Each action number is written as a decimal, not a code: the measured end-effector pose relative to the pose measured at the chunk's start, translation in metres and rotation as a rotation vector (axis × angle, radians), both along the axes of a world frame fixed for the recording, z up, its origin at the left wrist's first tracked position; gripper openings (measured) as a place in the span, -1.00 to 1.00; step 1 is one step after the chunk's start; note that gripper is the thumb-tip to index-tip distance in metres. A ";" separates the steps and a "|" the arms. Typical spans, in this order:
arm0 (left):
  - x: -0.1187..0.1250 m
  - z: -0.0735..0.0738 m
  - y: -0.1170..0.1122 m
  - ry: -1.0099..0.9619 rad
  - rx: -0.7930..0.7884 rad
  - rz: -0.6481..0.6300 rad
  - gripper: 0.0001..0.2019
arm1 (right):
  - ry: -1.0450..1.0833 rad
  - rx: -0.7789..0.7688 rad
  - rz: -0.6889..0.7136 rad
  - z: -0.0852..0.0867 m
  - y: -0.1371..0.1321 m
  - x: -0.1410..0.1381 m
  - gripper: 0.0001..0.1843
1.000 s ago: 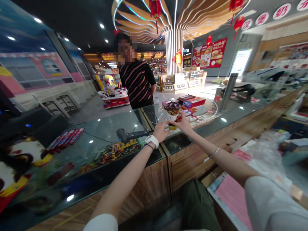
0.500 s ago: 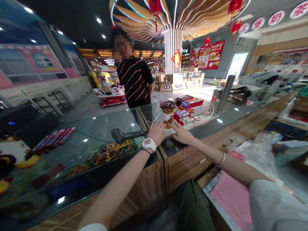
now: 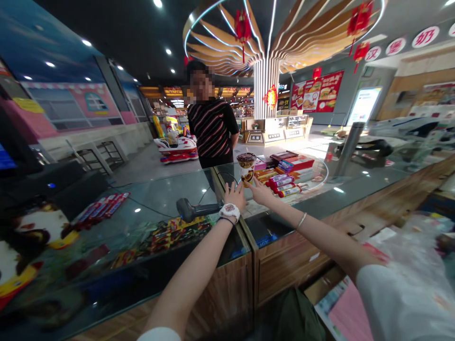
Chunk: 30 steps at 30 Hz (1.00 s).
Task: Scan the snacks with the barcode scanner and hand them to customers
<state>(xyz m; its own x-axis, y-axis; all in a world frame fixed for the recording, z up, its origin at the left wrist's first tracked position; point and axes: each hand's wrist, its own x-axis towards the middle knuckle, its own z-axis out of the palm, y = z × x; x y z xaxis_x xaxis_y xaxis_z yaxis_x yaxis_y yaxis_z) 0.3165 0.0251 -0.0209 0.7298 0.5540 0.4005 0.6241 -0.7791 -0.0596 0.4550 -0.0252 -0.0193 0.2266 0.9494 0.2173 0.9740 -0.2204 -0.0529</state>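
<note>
A brown and white Dove chocolate cup (image 3: 246,166) stands upright on the glass counter (image 3: 156,192). My left hand (image 3: 234,197), wearing a white watch, lies just in front of the cup and to its left, fingers spread and holding nothing. From the right, my right hand (image 3: 262,193) reaches to the cup's lower part with the index finger stretched out; it seems to touch there, though contact is hard to make out. Left of my left hand lies a dark handheld scanner (image 3: 199,208). Purple and yellow candy tubes (image 3: 282,183) lie right of the cup.
Across the counter stands a person in a striped shirt (image 3: 212,128). Boxed sweets (image 3: 298,163) are stacked behind the candy tubes. Red and blue packets (image 3: 103,208) lie at left, and a metal post (image 3: 350,142) rises at right. A wooden drawer front (image 3: 284,270) is below.
My view has turned left and up. Relative to the candy tubes, the cup has shifted left and slightly away, and my right hand has moved left with it. My left hand's fingers are more spread.
</note>
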 end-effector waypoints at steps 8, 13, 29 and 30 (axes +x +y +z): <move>-0.005 -0.009 0.005 0.027 -0.020 0.000 -0.49 | -0.074 0.042 -0.057 -0.001 0.050 0.003 -0.32; -0.004 -0.010 0.008 0.028 -0.031 0.001 -0.48 | -0.091 0.074 -0.112 0.001 0.073 0.002 -0.36; -0.004 -0.010 0.005 -0.047 -0.028 0.040 -0.40 | 0.003 0.133 -0.055 -0.002 0.061 0.002 -0.30; -0.004 -0.009 0.005 -0.051 -0.032 0.042 -0.39 | 0.009 0.139 -0.037 -0.002 0.058 0.002 -0.30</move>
